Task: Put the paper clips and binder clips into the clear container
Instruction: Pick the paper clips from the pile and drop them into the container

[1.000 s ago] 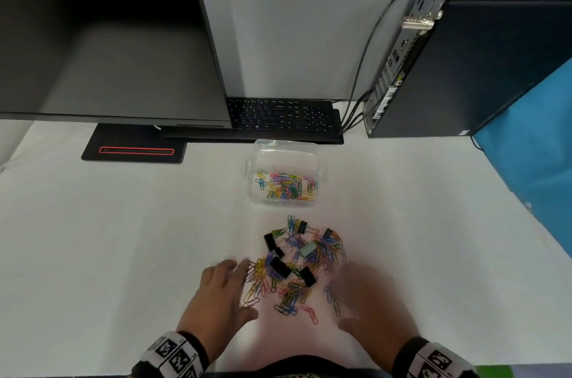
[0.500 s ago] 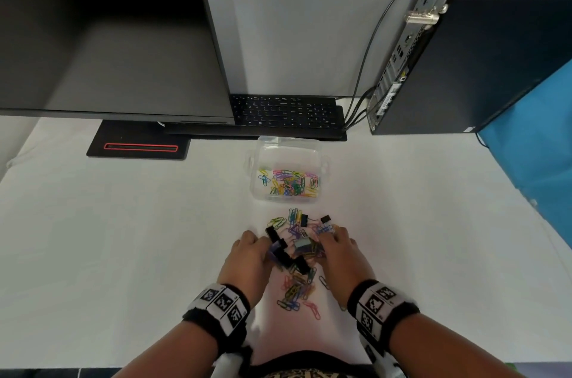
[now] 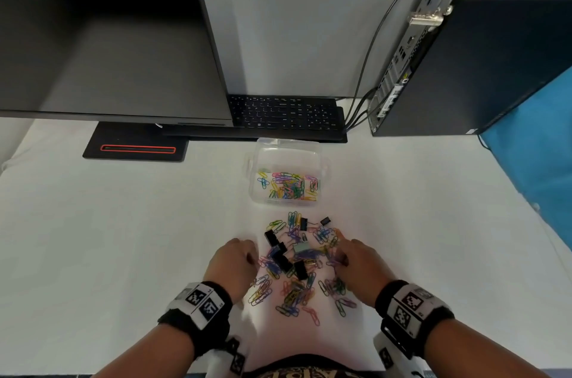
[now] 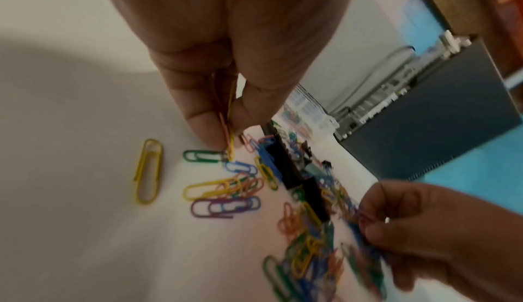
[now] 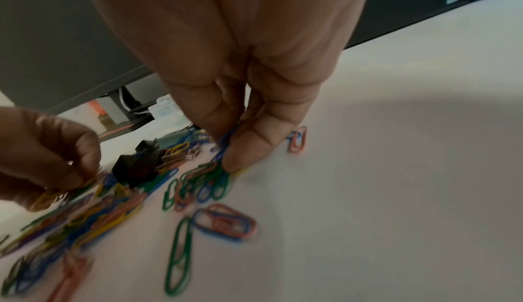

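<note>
A heap of coloured paper clips mixed with black binder clips lies on the white table in front of me. Just beyond it stands the clear container, open on top, with several paper clips inside. My left hand is at the heap's left edge; in the left wrist view its thumb and fingers pinch a few paper clips. At the right edge, my right hand pinches a bunch of paper clips between thumb and fingers.
A black keyboard lies right behind the container. A large dark monitor with its stand base is at the back left. A black computer case with cables stands at the back right. A grey partition backs the table.
Both hands moved forward from the near side into the heap and closed their fingers on paper clips; since half a second ago they have drawn slightly apart and back.
</note>
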Action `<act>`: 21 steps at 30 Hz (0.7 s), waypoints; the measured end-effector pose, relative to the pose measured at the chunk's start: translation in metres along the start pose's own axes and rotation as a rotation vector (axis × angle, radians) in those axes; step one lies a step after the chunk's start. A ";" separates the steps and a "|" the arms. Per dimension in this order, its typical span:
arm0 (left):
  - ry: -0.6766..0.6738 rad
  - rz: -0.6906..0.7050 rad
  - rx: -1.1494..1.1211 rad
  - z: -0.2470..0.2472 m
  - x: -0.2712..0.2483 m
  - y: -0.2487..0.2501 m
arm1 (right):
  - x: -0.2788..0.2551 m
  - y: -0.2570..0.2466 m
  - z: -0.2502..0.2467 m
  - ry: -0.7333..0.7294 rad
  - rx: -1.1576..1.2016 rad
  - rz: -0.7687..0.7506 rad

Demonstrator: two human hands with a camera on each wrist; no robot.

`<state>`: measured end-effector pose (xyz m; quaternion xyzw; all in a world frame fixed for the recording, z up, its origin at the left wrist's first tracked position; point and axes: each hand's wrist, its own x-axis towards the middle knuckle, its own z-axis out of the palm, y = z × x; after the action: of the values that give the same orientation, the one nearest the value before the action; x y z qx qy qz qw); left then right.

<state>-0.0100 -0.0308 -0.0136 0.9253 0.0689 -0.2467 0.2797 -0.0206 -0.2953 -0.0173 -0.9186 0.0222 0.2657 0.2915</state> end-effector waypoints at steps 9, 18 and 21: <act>-0.260 -0.199 -0.640 -0.045 0.010 0.006 | 0.008 -0.004 -0.045 -0.234 0.363 0.108; -0.058 -0.065 -0.651 -0.091 0.079 0.077 | 0.077 -0.081 -0.096 -0.101 0.302 -0.049; -0.018 -0.007 -0.577 -0.087 0.090 0.098 | 0.096 -0.100 -0.097 -0.079 0.226 -0.081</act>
<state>0.1306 -0.0653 0.0522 0.8049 0.1369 -0.2260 0.5313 0.1274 -0.2538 0.0536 -0.8690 0.0035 0.2856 0.4041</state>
